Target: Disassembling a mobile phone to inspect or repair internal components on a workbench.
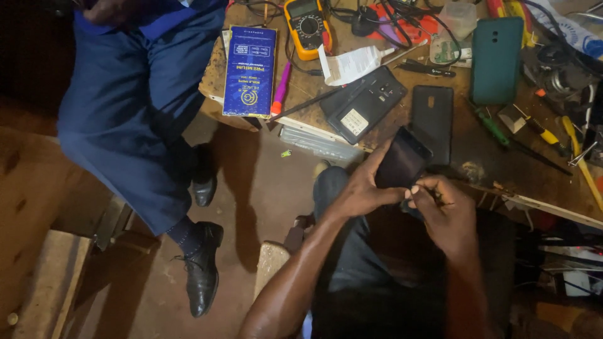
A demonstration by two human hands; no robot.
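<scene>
Left hand (361, 188): gripping a dark phone (402, 160) from its left side, fingers lying along the edge, thumb pressing near the bottom. Right hand (443, 207): fingers curling narrow, fingertips pinching at the phone's lower corner; whether a small part is sitting between them cannot be told. The phone is tilting upward just off the desk's near edge, above the person's lap.

Desk (477, 157), worn wood, carrying:
- black phone back cover (432, 119), lying flat just beyond the held phone, near the near edge;
- opened phone body (363, 103), inner side facing up, lying to its left;
- blue flat box (250, 70), overhanging the left corner;
- yellow multimeter (306, 26), sitting at the far edge, leads trailing;
- pink-handled tool (281, 86), lying between box and multimeter;
- white tube (353, 64), lying beside the opened body;
- teal phone case (496, 59), lying toward the far right;
- green screwdriver (493, 129) and yellow-handled tools (581, 157), lying at the right edge.

Another person, wearing blue trousers (125, 107) and black shoes (202, 267), is sitting off the desk's left corner.
</scene>
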